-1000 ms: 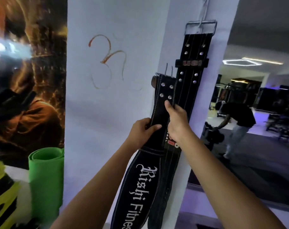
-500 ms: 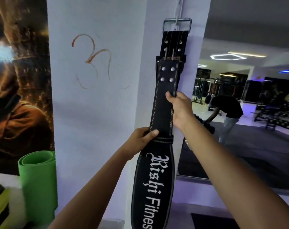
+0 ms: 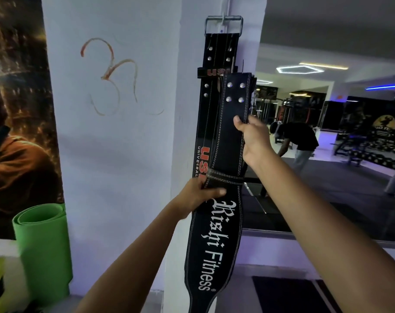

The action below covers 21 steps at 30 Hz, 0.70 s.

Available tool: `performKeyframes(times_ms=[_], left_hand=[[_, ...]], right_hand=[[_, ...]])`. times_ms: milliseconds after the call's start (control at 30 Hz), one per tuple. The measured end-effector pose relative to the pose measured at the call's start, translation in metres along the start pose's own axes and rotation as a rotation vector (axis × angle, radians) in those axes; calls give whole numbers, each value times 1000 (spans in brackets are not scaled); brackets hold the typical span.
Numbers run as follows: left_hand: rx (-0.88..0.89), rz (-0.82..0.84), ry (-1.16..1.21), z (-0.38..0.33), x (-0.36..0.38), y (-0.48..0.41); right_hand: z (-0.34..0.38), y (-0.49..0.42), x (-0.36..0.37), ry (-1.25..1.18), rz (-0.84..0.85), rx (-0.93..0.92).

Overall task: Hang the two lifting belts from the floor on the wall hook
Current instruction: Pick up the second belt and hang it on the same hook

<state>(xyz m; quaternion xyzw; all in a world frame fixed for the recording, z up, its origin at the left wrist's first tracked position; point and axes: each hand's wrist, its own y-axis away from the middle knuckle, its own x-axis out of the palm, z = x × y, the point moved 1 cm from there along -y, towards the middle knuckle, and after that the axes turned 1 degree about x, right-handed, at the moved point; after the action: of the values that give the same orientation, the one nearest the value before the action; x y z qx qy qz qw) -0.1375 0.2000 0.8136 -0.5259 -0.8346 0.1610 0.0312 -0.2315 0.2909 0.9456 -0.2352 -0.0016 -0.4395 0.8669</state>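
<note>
My right hand and left hand grip the Rishi Fitness belt overlapping the USI belt hanging by its buckle at the pillar's corner, green mat leftward.

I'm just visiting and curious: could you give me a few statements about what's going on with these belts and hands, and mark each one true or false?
1. One belt already hangs by its metal buckle from the wall hook. True: it is the USA belt.
2. Both hands grip the Rishi Fitness belt. True: the left hand holds it by the keeper loop, the right hand higher up.
3. The Rishi Fitness belt is also on the hook. False: its top end sits well below the hook, held up by the hands.
4. A rolled mat at the left is blue. False: it is green.
5. The wall beside the belts is bare. False: it bears an orange drawn symbol.
</note>
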Motion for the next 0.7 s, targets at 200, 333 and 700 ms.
performKeyframes(times_ms=[200,333,700], left_hand=[[-166,65,-86,51,-6,27],[-123,20,-17,35,-5,13],[-47,8,-50,-9,-10,-6]], right_hand=[[7,2,-12,-7,-56,11],[14,-2,-13,-7,-38,-21],[11,-2,-19,-41,-56,-51]])
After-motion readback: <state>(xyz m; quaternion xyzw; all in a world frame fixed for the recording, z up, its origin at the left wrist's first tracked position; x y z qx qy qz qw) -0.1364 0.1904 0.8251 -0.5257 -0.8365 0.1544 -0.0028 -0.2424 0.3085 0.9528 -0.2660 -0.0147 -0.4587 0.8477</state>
